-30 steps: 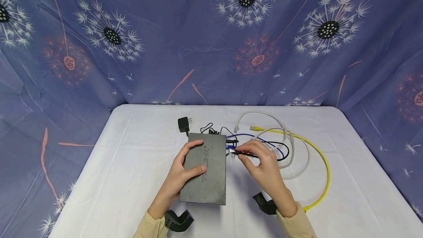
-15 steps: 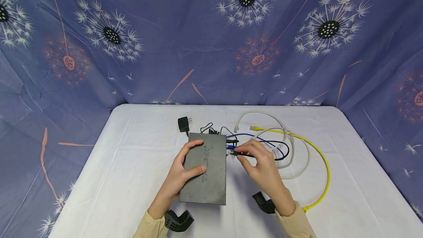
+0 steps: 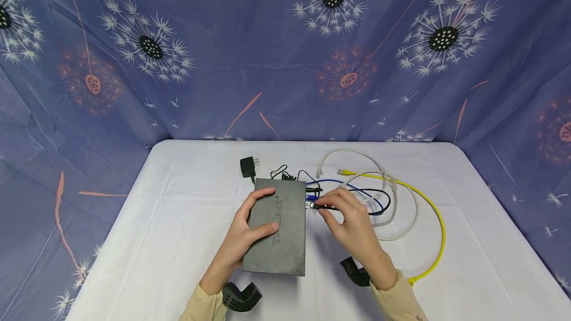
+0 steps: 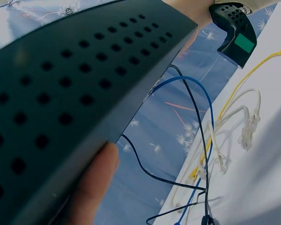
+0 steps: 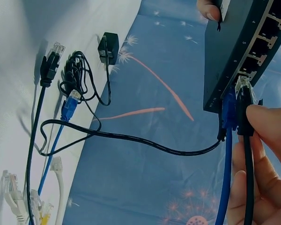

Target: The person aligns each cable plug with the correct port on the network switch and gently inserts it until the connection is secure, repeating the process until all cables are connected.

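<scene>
Network switch [image 3: 290, 234], dk grey w/ TP-LINK marking, is approx. mid-tabletop [image 3: 178, 232], port side toward R hand; whether its underside touches the cloth can't be confirmed. L hand [image 3: 244, 230] grips the switch, thumb and one finger on top, most other fingers hidden. R hand [image 3: 350, 217] pinches black Ethernet plug [image 5: 245, 112] by its boot, thumb vs. fingers; clear tip is at the port immed. beside blue Ethernet plug [image 5: 229, 110]. Part of tip shows outside the housing, so judged not fully seated; latch can't be seen. Rec.: align plug square to port, latch matched to slot, push straight w/ even pressure, no twisting; L hand shd brace the switch against the push. Seating best checked by a light tug. Around: blk power adapter [image 3: 247, 167] lies beyond the switch, its bundled cord nearby; DC plug [image 3: 314, 190] is in the same side as the ports. Yellow Ethernet cable [image 3: 442, 229] and grey Ethernet cables [image 3: 352, 150] lie loose to the R, overlapping in places. In the way: blue plug sits tight alongside, leaving little finger room, and DC plug crowds that end too. Black and blue leads run close together; poss. drag on the plug if they snag. Blk wrist mount [image 3: 355, 272] on R arm appears clear of the leads.
</scene>
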Available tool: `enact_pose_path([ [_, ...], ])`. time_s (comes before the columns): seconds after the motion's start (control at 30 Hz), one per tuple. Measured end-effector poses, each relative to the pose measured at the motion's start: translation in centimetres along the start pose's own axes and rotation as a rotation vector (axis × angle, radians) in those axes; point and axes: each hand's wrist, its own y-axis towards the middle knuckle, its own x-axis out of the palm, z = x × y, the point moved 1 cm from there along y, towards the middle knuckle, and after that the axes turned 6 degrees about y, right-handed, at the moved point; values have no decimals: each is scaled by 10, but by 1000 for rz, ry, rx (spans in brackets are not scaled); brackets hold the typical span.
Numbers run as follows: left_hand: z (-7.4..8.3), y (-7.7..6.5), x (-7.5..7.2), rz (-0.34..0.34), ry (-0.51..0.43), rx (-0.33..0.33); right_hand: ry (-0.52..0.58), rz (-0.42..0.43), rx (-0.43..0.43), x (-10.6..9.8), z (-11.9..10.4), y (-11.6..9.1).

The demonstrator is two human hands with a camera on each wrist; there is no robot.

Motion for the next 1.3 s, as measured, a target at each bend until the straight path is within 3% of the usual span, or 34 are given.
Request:
enact_pose_path([
  [0.33, 1, 0, 1, -28, 5, 0, 39, -14, 30, 0, 1, -1],
  [0.9, 0, 2, 2, -20, 117, 33, 71, 114, -80, 12, 8, -1],
  [1.13, 0, 1, 4, -19, 125, 25, 60, 167, -155, 16, 12, 1],
  [1.3, 0, 1, 5, -16, 126, 16, 77, 174, -163, 18, 14, 1],
])
